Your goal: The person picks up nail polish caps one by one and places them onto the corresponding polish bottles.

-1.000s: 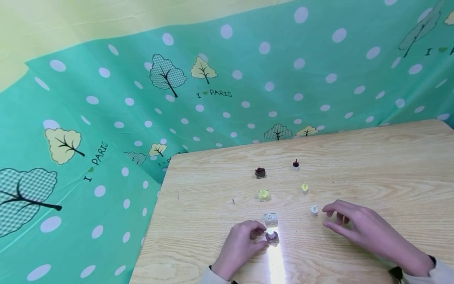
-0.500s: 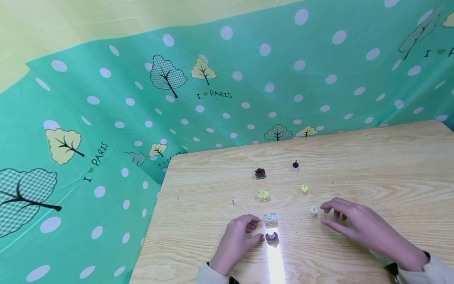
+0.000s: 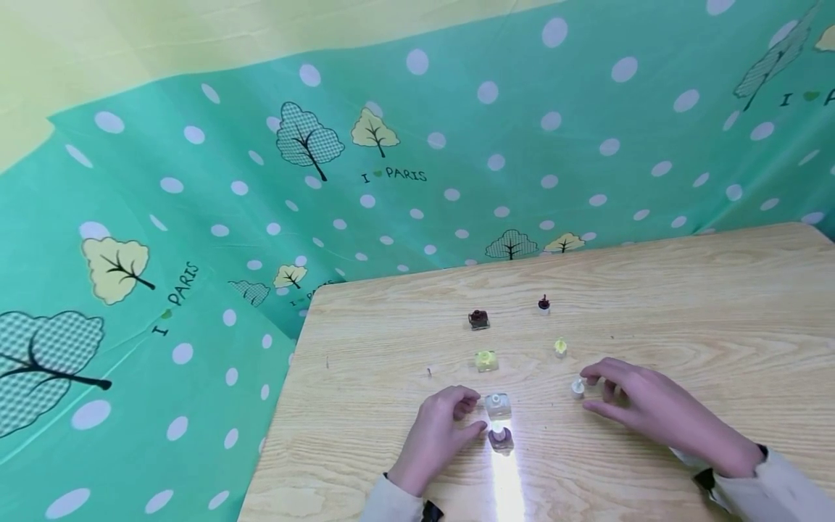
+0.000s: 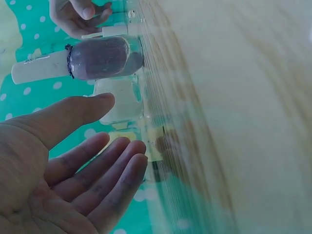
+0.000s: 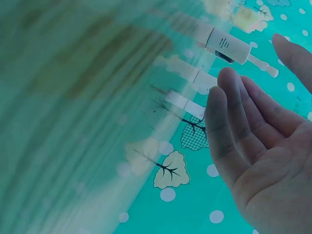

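A purple nail polish bottle point(image 4: 100, 57) with its white cap on stands nearest the person. Behind it is a white nail polish bottle point(image 3: 498, 404) without its cap. My left hand point(image 3: 438, 433) is just left of these two, thumb and fingers apart and nothing between them. A white brush cap point(image 5: 231, 47) stands on its end, brush up, right of the bottles. My right hand point(image 3: 642, 413) is beside it, the cap lying in line with the gap between thumb and fingers. No grip on it shows in the right wrist view.
Farther back stand an uncapped yellow bottle point(image 3: 485, 360) and an uncapped dark red bottle point(image 3: 479, 320). Their brush caps, a yellow brush cap point(image 3: 560, 347) and a dark red brush cap point(image 3: 544, 304), stand upright to the right. A patterned curtain point(image 3: 417, 145) hangs behind the wooden table point(image 3: 717, 304).
My left hand has drawn off the purple bottle and shifted slightly back toward the white one. My right hand has moved left, up to the white brush cap. Bottles and caps stay put.
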`<move>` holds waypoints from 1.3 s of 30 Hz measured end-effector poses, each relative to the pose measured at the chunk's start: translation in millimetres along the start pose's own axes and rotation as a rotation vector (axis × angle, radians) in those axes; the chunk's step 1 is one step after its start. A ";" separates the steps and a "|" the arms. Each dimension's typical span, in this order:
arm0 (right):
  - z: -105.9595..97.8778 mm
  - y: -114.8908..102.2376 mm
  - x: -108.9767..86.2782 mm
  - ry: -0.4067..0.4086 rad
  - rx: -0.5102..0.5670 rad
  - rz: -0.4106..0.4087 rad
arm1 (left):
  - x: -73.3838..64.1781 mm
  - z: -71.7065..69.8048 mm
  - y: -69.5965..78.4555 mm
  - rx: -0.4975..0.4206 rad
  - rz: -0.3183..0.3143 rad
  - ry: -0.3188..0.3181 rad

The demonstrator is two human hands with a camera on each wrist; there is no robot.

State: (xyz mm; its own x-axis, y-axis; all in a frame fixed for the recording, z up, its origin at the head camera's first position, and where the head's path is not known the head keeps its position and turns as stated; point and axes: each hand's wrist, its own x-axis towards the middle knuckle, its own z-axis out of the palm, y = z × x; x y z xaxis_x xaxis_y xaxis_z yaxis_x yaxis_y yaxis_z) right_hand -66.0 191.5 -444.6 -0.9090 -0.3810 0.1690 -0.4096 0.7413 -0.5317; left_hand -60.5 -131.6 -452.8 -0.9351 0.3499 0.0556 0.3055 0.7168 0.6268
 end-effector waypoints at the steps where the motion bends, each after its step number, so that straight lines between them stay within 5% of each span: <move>1: 0.1 0.5 1.1 -0.012 0.006 0.002 | 0.5 0.0 0.2 -0.002 -0.001 -0.001; 12: 0.1 3.1 10.9 -0.176 0.055 0.056 | 7.0 5.6 1.1 -0.069 -0.020 -0.042; 39: 6.2 7.6 26.6 -0.281 0.166 0.077 | 19.8 10.2 3.7 -0.080 -0.041 -0.071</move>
State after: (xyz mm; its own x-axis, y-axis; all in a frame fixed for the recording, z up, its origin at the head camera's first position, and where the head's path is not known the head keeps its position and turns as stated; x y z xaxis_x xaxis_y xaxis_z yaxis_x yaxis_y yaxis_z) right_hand -92.8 183.5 -449.2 -0.8705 -0.4820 -0.0996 -0.3015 0.6822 -0.6661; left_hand -76.1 -115.8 -457.3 -0.9307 0.3649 -0.0249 0.2491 0.6821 0.6875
